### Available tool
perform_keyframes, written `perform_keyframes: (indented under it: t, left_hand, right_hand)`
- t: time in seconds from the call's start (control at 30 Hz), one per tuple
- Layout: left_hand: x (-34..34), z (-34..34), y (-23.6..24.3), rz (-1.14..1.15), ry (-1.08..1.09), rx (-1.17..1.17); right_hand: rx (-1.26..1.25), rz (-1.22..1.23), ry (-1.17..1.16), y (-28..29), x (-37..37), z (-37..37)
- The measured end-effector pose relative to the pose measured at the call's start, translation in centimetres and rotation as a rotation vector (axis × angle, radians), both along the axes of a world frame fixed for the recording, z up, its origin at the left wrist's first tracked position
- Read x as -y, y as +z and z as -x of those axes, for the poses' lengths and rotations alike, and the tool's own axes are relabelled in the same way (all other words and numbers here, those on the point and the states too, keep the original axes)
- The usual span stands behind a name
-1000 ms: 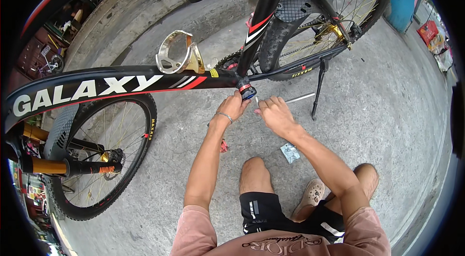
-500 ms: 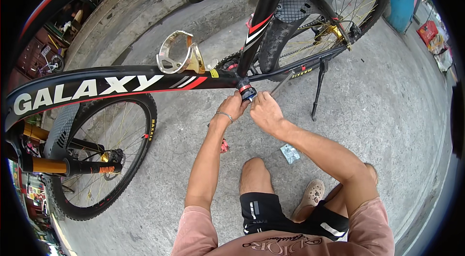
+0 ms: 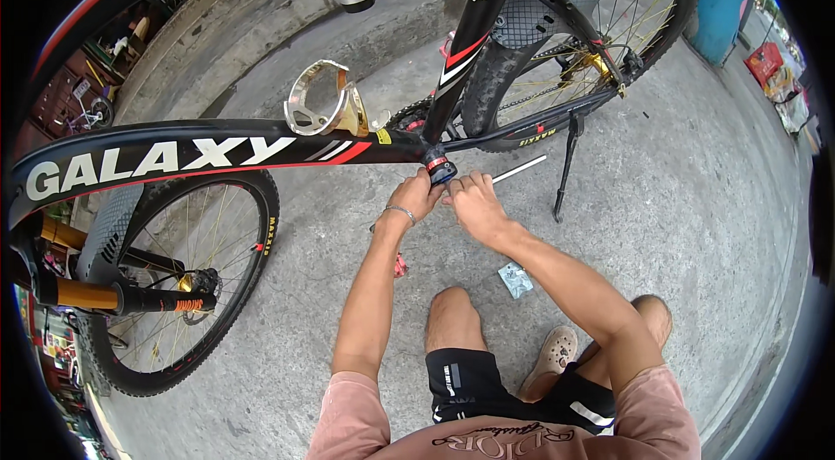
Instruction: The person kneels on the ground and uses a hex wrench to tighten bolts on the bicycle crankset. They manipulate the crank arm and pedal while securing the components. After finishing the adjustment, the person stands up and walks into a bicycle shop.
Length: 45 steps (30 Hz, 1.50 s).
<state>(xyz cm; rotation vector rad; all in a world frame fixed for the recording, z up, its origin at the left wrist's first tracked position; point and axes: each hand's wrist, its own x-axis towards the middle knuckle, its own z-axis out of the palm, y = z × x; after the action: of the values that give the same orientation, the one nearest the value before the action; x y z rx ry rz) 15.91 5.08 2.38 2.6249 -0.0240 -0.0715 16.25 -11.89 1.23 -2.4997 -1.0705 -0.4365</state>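
A black bicycle frame point(image 3: 156, 156) with white and red markings stands across my view. At the bottom of its seat tube sits the bottom bracket point(image 3: 441, 170), black with a red ring. Close below it, my left hand point(image 3: 414, 193) has its fingers pressed against the bracket's near side; whether they pinch a small part is hidden. My right hand point(image 3: 477, 206), just to the right, is closed around a long silver hex key point(image 3: 522, 168). The key's long end sticks out to the right, while my fingers cover its short end.
The kickstand point(image 3: 570, 169) reaches the concrete to the right. A gold bottle cage point(image 3: 322, 103) is on the frame. On the ground near my knee lie a small light-blue packet point(image 3: 515, 280) and a red part point(image 3: 400, 266). Front wheel point(image 3: 187, 286) and rear wheel point(image 3: 644, 16) flank the frame.
The hex key has swung from pointing steeply up and right to lying nearer level. My right hand has turned and dropped slightly with it; my left hand stays by the bracket.
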Motion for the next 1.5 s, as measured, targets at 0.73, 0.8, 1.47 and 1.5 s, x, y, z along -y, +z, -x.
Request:
perform_keyframes:
  t: [0.73,0.8,1.47,1.5]
  left_hand:
    - [-0.3,-0.2,-1.6,0.02,0.053,0.118]
    - [-0.3,0.2,-1.7,0.018,0.07,0.146]
    - [0.1,0.3,-2.5,-0.04,0.11,0.271]
    - [0.2,0.3,-2.5,-0.04,0.105,0.281]
  right_hand:
    - [-0.368,0.292,0.033,3.1,1.5,-3.7]
    - [-0.411,0.227,0.035,3.0,1.3,-3.8]
    - [-1.209,-0.712,0.221,-6.1,-0.5,-6.2]
    - [-1.241,-0.749,0.243,-6.0,-0.5,-6.2]
